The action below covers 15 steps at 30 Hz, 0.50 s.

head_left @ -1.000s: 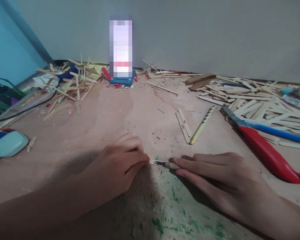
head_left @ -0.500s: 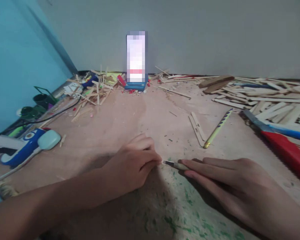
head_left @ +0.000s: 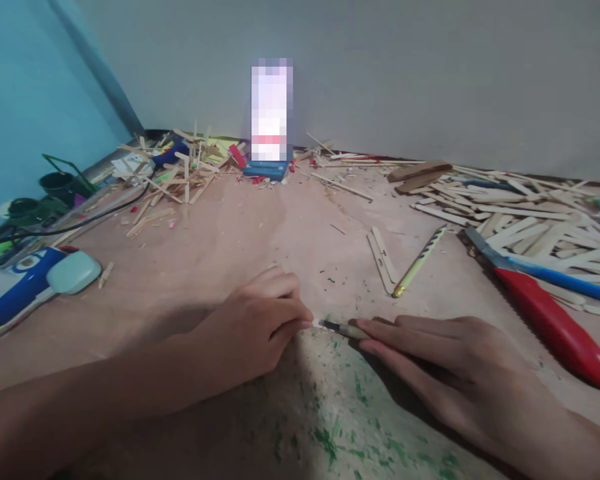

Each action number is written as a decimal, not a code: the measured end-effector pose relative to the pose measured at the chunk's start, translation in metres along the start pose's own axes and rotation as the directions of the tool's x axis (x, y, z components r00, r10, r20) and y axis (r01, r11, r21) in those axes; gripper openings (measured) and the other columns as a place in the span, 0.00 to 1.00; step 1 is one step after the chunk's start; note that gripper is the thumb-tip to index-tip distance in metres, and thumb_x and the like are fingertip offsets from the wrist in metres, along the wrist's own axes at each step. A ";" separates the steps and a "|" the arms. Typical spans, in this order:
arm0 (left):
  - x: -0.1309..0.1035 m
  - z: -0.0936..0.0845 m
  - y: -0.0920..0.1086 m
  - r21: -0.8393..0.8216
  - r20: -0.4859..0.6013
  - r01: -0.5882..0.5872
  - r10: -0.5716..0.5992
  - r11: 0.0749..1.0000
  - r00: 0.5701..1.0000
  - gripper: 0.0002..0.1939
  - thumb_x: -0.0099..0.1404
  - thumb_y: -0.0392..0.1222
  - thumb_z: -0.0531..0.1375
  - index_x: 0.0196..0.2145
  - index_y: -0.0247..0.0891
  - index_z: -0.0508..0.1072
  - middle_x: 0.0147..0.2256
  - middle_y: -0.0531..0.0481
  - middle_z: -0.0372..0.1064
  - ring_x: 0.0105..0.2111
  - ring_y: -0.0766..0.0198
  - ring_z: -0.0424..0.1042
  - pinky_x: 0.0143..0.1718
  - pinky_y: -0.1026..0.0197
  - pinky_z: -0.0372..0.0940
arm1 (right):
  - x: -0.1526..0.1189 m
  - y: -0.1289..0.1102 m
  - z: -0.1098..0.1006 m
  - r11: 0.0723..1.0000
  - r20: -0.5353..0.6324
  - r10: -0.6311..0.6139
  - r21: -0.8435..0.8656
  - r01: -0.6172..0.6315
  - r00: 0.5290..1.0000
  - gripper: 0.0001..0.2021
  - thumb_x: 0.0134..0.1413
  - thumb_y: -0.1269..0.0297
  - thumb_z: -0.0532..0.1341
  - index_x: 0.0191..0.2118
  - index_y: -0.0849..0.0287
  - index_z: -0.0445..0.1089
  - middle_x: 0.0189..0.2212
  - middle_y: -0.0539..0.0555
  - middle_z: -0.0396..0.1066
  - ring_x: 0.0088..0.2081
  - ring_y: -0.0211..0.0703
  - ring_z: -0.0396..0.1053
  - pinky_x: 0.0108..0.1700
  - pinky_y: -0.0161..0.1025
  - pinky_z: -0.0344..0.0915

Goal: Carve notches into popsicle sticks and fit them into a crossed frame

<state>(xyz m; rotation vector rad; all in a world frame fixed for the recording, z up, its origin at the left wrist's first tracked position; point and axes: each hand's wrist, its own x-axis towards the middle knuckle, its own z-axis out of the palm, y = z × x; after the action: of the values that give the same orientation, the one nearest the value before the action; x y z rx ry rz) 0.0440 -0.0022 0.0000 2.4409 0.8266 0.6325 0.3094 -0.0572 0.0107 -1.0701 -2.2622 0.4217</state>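
Note:
My left hand (head_left: 265, 320) is closed in a pinch over the table, in the middle of the view. A tiny pale bit (head_left: 316, 323) shows at its fingertips, too small to name. In my right hand (head_left: 450, 360) is a slim craft knife (head_left: 349, 330) with a pale handle, gripped between thumb and fingers. Its dark metal tip points left, close to the left fingertips. Beyond the right hand lie two popsicle sticks (head_left: 381, 259) with small dark marks and a yellow patterned pencil (head_left: 420, 261).
A red-handled saw (head_left: 550, 327) lies at the right, beside a heap of popsicle sticks (head_left: 525, 217). A lit phone (head_left: 269, 113) stands on a blue base against the wall. Stick scraps (head_left: 187, 173) and a blue-and-white glue gun (head_left: 20, 287) are at the left. Green stains mark the table (head_left: 290, 233).
The whole view has shifted slightly, so most things appear further left. Both hands keep their grips, and the knife tip stays near the left fingertips.

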 end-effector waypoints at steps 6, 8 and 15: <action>-0.001 0.000 0.000 0.004 -0.013 -0.007 0.008 1.000 1.000 0.12 0.74 0.31 0.57 0.35 0.37 0.79 0.32 0.51 0.68 0.37 0.63 0.67 0.38 0.60 0.61 | -0.001 -0.001 -0.001 1.000 -0.014 0.014 -0.001 -0.014 1.000 0.08 0.69 0.70 0.62 0.48 0.59 0.79 0.39 0.54 0.83 0.34 0.44 0.82 0.33 0.35 0.79; -0.002 0.001 -0.001 0.010 -0.009 -0.011 0.011 1.000 1.000 0.12 0.74 0.31 0.57 0.36 0.38 0.80 0.32 0.51 0.68 0.37 0.63 0.68 0.38 0.60 0.61 | 0.000 -0.003 -0.004 1.000 -0.019 0.031 0.004 -0.031 0.999 0.09 0.69 0.69 0.62 0.48 0.58 0.80 0.41 0.54 0.83 0.36 0.43 0.82 0.34 0.33 0.80; -0.004 -0.001 0.004 0.060 0.007 -0.030 0.030 0.998 1.000 0.12 0.76 0.32 0.55 0.39 0.38 0.78 0.36 0.52 0.72 0.38 0.64 0.69 0.41 0.60 0.64 | -0.004 0.001 -0.012 0.988 -0.081 0.145 -0.042 -0.149 0.986 0.09 0.68 0.63 0.64 0.49 0.50 0.81 0.42 0.46 0.83 0.37 0.38 0.82 0.36 0.25 0.78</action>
<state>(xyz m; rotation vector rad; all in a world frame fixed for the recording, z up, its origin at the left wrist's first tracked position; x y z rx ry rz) 0.0426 -0.0071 0.0025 2.5125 0.8187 0.6189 0.3193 -0.0589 0.0179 -1.2620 -2.1431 0.3806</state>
